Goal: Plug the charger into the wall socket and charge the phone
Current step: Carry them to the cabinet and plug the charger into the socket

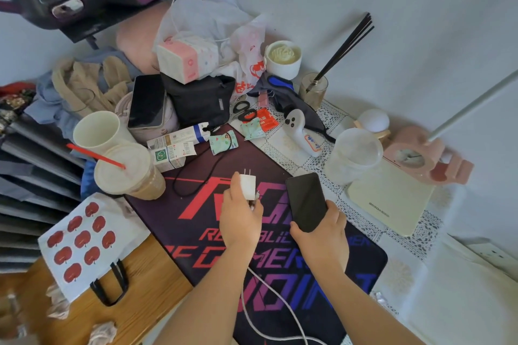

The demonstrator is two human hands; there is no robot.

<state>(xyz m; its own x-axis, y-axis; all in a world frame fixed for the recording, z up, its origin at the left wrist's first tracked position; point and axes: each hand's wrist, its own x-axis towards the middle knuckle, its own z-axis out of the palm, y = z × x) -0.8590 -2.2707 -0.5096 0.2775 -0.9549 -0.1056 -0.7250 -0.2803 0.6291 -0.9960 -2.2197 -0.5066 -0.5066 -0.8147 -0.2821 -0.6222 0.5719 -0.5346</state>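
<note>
My left hand point(241, 218) grips a white charger point(248, 185) above the dark gaming mat point(213, 255), with its two metal prongs pointing away from me. A white cable point(280, 314) runs from the charger back under my forearms. In my right hand point(319, 232) is a black phone point(306, 200), held by its lower end with the dark screen facing up. A white wall socket point(489, 253) sits low on the wall at the right edge, partly hidden behind white sheets.
Clutter fills the desk: a lidded drink with a red straw point(129, 171), an empty cup point(96, 131), a second phone point(147, 101), a black pouch point(200, 98), scissors point(244, 110), a clear cup point(354, 155), a cream scale point(391, 199), a pink clock point(414, 155).
</note>
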